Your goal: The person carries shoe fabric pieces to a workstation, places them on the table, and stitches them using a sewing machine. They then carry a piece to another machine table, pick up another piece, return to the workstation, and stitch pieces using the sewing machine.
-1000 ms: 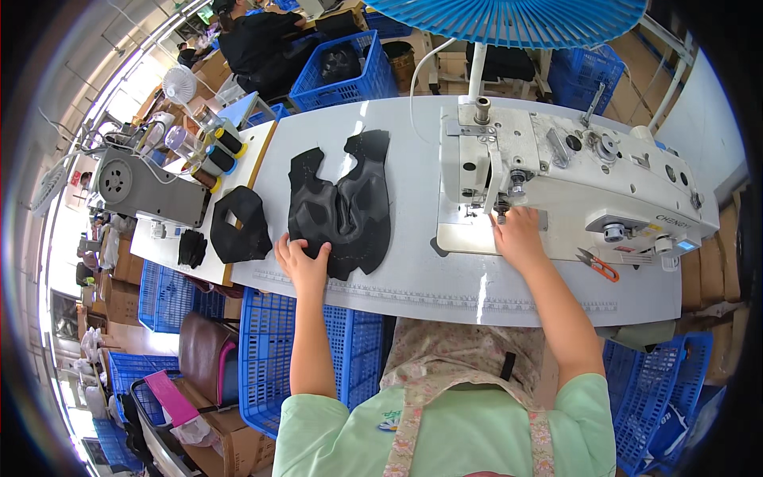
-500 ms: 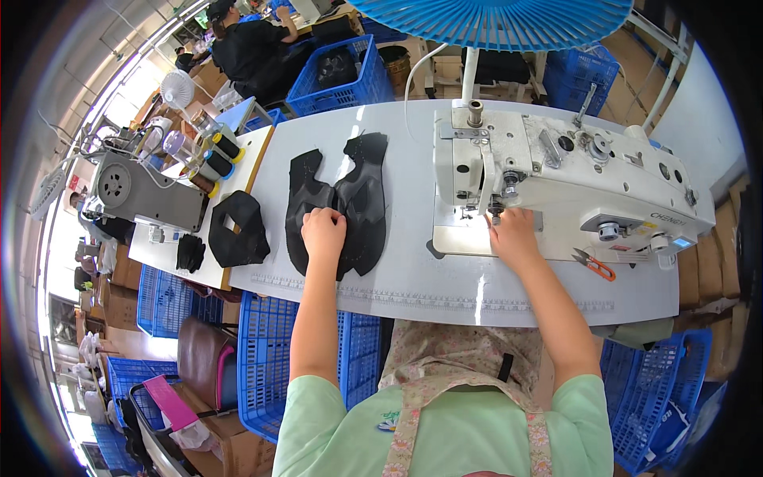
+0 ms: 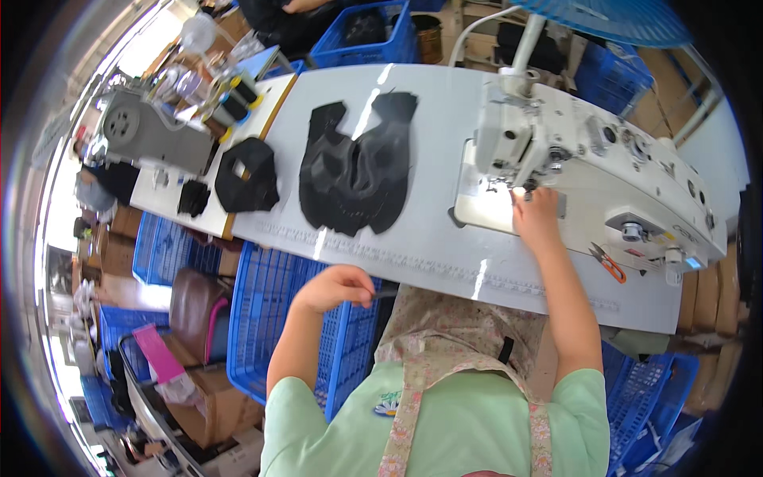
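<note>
My left hand (image 3: 337, 288) is in front of the table's near edge, above a blue basket. Its fingers are pinched together, and a small dark strip, blurred, seems to stick out from the fingertips. Under the needle end of the white sewing machine (image 3: 584, 147), my right hand (image 3: 537, 218) has its fingers curled beside the presser foot; whatever they pinch is hidden. Black cut pieces (image 3: 330, 171) lie flat on the grey tabletop (image 3: 441, 159), left of the machine, with a slit-like gap in the middle. Neither hand touches them.
Orange-handled snips (image 3: 610, 265) lie by the machine's base. To the left, a side table holds another black piece (image 3: 256, 187), a small black bundle (image 3: 193, 198), thread spools (image 3: 235, 105) and a grey machine (image 3: 151, 131). A blue basket (image 3: 266, 318) stands below the table's front edge.
My left hand has left the black pieces and drawn back toward me, past the table edge. My right hand stays at the presser foot. The whole view has shifted and tilted slightly.
</note>
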`<action>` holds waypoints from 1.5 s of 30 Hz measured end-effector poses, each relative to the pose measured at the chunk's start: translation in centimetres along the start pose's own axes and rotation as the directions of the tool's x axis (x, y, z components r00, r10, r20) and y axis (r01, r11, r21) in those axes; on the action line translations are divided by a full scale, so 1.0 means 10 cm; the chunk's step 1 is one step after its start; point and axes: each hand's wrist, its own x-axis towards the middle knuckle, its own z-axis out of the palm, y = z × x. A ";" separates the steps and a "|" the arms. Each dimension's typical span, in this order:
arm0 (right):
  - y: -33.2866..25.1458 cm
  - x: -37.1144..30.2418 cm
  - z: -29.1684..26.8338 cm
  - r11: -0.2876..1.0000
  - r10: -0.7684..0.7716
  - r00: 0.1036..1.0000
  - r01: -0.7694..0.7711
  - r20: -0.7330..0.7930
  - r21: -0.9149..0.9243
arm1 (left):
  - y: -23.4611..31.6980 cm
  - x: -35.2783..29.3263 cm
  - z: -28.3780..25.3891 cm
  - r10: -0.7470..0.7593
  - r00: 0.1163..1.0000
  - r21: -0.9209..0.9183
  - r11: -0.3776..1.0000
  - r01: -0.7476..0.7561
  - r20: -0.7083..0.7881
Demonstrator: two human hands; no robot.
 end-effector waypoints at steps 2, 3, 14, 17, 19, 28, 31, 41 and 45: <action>0.00 0.02 0.00 0.997 -0.077 0.996 0.078 0.048 -0.004 | -0.33 -0.03 0.08 -0.135 0.987 0.063 0.990 0.129 0.091; 0.03 0.00 0.01 0.993 -0.106 0.994 0.106 -0.002 -0.049 | -0.50 0.02 0.11 -0.196 0.979 0.072 0.979 0.191 0.061; -0.09 0.00 -0.06 0.998 -0.053 0.997 0.054 0.063 -0.029 | -1.40 1.21 -0.08 -0.273 0.879 -0.217 0.956 0.200 -0.392; -0.07 -0.01 -0.06 0.998 -0.041 0.998 0.043 0.052 -0.043 | -1.29 1.16 -0.05 -0.199 0.897 -0.238 0.965 0.109 -0.394; -0.07 -0.02 -0.06 0.999 -0.035 0.997 0.037 0.075 -0.033 | -1.21 1.11 -0.02 -0.149 0.901 -0.271 0.962 0.036 -0.408; -0.02 -0.04 -0.04 1.000 -0.020 0.996 0.021 0.087 -0.011 | -0.91 0.94 0.09 -0.050 0.850 -0.431 0.876 -0.215 -0.525; -0.04 -0.02 -0.05 0.999 -0.047 0.999 0.047 0.019 0.009 | -0.97 0.28 -0.37 -0.150 0.989 -0.046 0.988 0.149 -0.011; -0.04 -0.01 -0.05 0.998 -0.059 0.998 0.058 -0.028 -0.021 | 0.10 0.48 -0.42 0.739 0.165 0.754 0.618 0.222 -0.653; -0.05 -0.02 -0.09 0.998 -0.057 0.998 0.057 -0.005 -0.007 | 0.15 0.68 -0.39 0.624 0.240 0.653 0.600 0.463 -0.743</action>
